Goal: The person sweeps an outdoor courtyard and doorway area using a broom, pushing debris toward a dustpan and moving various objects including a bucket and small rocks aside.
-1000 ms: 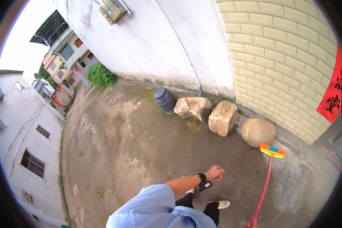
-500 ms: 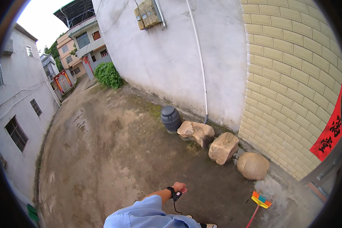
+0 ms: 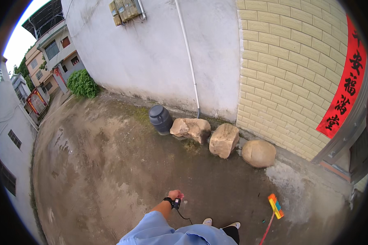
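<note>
My left hand (image 3: 176, 194) is held out over the wet ground in the lower middle, its arm in a light blue sleeve. The fingers look curled closed; a small pinkish patch shows at their tips, too small to name. Around that wrist sits a black strap with a small dark device (image 3: 176, 203), from which a thin cable hangs. At the lower right lies or stands a broom (image 3: 276, 206) with a yellow head, orange and blue bristles and a red handle running down to the lower edge. My right hand is out of view, so whatever it holds is hidden.
A dark lidded barrel (image 3: 160, 119) and three big stones, including a rounded boulder (image 3: 259, 153), line the foot of the wall. A doorway frame (image 3: 335, 157) with a red banner (image 3: 344, 90) stands at the right. My shoes (image 3: 207, 221) show below.
The view has swung right, so the wall, barrel and stones sit further left. The broom head has turned and sits slightly higher in view. My left hand stays extended; both shoes show more fully.
</note>
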Available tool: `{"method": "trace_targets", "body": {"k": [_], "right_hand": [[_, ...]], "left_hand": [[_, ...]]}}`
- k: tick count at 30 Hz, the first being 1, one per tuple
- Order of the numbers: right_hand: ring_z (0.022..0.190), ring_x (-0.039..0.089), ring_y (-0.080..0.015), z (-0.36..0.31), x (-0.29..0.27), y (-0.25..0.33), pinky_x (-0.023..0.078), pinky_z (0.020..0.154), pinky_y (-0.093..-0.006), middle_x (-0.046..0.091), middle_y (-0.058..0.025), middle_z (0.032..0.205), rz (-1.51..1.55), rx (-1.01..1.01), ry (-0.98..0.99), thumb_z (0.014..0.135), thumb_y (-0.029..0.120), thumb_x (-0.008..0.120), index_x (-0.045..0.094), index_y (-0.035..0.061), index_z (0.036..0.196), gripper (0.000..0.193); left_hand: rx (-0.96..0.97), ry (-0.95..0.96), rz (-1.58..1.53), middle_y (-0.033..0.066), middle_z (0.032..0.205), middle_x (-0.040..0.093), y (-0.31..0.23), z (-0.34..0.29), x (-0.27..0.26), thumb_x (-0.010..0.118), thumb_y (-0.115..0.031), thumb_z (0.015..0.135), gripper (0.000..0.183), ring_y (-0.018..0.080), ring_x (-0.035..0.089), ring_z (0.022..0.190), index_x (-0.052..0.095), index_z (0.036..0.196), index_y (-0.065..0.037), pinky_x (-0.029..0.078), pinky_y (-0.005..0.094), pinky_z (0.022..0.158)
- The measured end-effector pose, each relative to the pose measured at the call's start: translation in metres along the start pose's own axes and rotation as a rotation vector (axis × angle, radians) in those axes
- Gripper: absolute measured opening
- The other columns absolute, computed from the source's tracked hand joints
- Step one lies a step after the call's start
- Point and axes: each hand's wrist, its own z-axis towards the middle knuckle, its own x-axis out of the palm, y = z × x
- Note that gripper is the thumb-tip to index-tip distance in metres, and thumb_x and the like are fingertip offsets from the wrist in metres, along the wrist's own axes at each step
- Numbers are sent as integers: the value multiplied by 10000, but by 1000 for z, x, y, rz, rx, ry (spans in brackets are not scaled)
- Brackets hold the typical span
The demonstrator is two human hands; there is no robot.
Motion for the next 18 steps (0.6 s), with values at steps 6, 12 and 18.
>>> {"method": "trace_targets", "body": {"k": [6,12,18], "right_hand": [[353,365,-97,84,-32,71,336,338,-295,393,54,457,520,43,279,927,563,505,512,216,650,444],[358,415,-191,265,-17,166,290,338,-368,434,-65,469,103,-102,-65,923,409,522,518,46,666,444],[372,423,-169,239,-66,63,333,325,-353,452,-55,522,141,248,3,952,468,436,560,87,1030,409]], "left_hand": [[285,-16,606,214,787,673,-33,-20,56,459,-132,914,261,310,666,631,624,879,67,535,390,512],[144,-36,372,119,881,653,-19,-32,102,491,-185,948,297,231,635,713,521,1191,-16,531,333,625],[-38,-40,491,107,879,652,47,-24,187,505,-214,940,284,227,633,745,537,1162,-40,531,351,638]]}}
